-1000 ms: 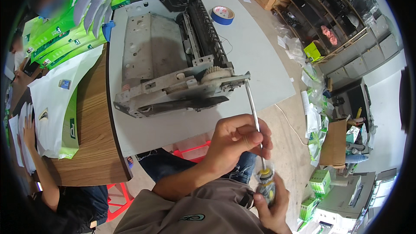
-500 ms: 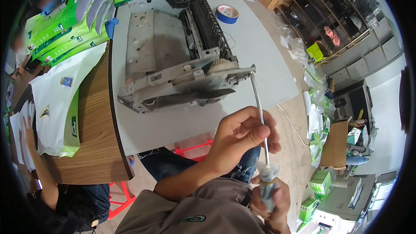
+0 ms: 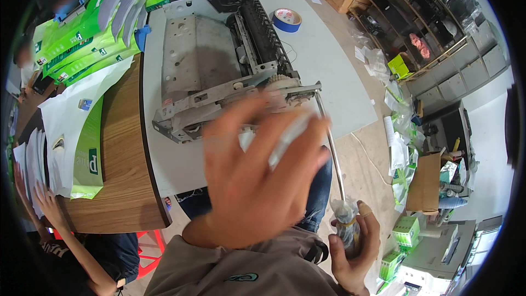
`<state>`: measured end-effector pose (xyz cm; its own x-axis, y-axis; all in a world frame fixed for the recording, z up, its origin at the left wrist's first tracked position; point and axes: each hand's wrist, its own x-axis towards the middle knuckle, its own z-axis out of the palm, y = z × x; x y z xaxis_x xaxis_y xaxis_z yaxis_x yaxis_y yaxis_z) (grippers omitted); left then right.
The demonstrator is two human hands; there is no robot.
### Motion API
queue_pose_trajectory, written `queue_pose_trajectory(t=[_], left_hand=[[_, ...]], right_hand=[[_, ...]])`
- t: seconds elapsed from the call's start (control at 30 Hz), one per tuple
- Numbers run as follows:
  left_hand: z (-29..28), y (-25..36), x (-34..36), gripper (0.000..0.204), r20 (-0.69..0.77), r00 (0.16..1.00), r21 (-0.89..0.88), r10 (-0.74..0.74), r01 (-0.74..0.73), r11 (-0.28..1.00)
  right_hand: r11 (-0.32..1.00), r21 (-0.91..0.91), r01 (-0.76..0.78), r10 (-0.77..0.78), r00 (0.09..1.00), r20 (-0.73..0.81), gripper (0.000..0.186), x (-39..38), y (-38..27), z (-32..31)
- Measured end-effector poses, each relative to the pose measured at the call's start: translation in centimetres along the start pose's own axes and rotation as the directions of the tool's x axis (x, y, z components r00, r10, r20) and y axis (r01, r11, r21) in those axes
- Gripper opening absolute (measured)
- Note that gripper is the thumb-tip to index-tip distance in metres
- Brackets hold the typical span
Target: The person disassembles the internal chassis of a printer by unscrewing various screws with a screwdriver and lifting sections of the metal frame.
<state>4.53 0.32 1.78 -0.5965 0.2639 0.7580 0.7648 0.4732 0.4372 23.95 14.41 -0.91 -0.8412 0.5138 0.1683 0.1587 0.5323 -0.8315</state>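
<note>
My left hand (image 3: 252,181), blurred, is raised with spread fingers in front of the printer frame, holding nothing. My right hand (image 3: 356,241) grips a screwdriver (image 3: 336,170) by its handle, which is wrapped in clear plastic. The long shaft runs up to a bracket at the near right corner of a dismantled grey metal printer frame (image 3: 200,55), beside a pale gear (image 3: 282,81); the tip is too small to tell. The frame rests on a pale grey table (image 3: 348,87). Part of its near side is hidden by my left hand.
Blue tape (image 3: 287,20) lies on the table. Stacked green paper packs (image 3: 76,44) cover the wooden table (image 3: 120,186) at left, where a co-worker's hands (image 3: 46,203) touch papers. Cardboard boxes (image 3: 422,181), a shelving rack (image 3: 405,22) and loose wrappers are on the right.
My left hand has let go of the screwdriver shaft, opened and swept up and leftward. My right hand still holds the handle. The co-worker's hands have moved lower on the papers.
</note>
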Motion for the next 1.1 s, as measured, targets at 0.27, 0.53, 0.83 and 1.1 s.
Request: queue_pose_trajectory(t=[0.27, 0.53, 0.83, 1.1], left_hand=[[3.8, -3.4, 2.8, 0.017, 0.022, 0.999, 0.158, 0.048, -0.050, 0.986], [3.7, -3.7, 2.5, 0.022, 0.020, 0.996, 0.199, 0.088, -0.090, 0.976], [4.6, -3.9, 2.0, 0.033, -0.132, 0.986, -0.010, 0.105, -0.108, 0.994], [5.2, -2.7, 1.3, 0.013, -0.049, 0.997, 0.133, 0.056, -0.049, 0.990]], right_hand=[[0.984, 0.046, -0.170, 0.161, 0.975, 0.154, 0.061, 1.0, -1.8, -1.2], [-0.281, 0.684, -0.673, 0.092, 0.691, 0.717, 0.063, 3.2, 0.5, -1.9], [0.988, -0.154, 0.001, 0.002, 1.000, 0.016, 0.061, 1.1, -2.1, -0.2], [0.368, 0.647, -0.668, 0.276, 0.743, 0.610, 0.034, 3.2, 0.1, -3.9]])
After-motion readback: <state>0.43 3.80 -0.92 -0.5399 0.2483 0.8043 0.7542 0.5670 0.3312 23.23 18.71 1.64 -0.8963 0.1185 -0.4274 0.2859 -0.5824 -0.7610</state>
